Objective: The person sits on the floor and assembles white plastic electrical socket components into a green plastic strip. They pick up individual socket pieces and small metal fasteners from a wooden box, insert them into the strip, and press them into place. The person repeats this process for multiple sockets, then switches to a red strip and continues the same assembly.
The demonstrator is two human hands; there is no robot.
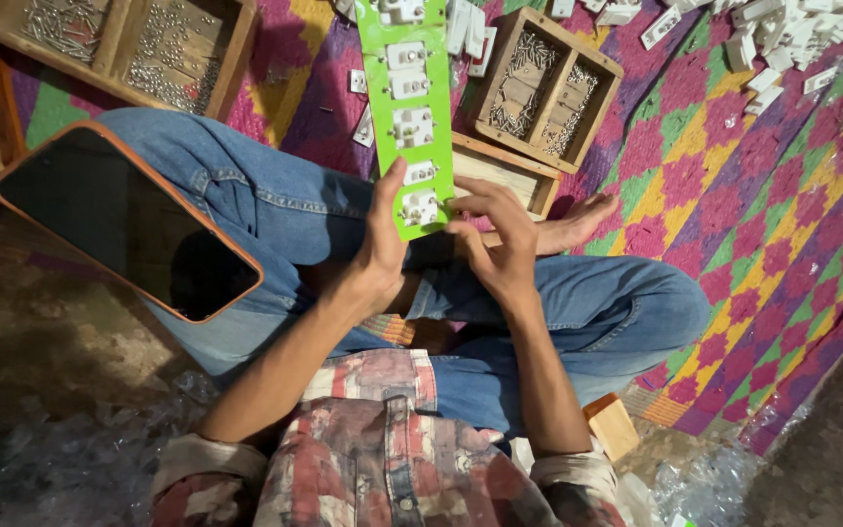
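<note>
At frame centre, the left hand (382, 244) grips the near end of a long green board (410, 107), thumb up along its edge. The right hand (495, 239) curls its fingertips onto a white switch part (420, 207) seated there. Both forearms rise from the lower frame over crossed, jeans-clad legs (275, 210). A phone (129, 220) rests on the knee at left; a wooden screw tray (543, 88) sits upper right.

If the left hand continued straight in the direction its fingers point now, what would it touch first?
The left hand points up along the green strip, so it would probably first meet the white switch part mounted just above its thumb. Depth is unclear.
</note>
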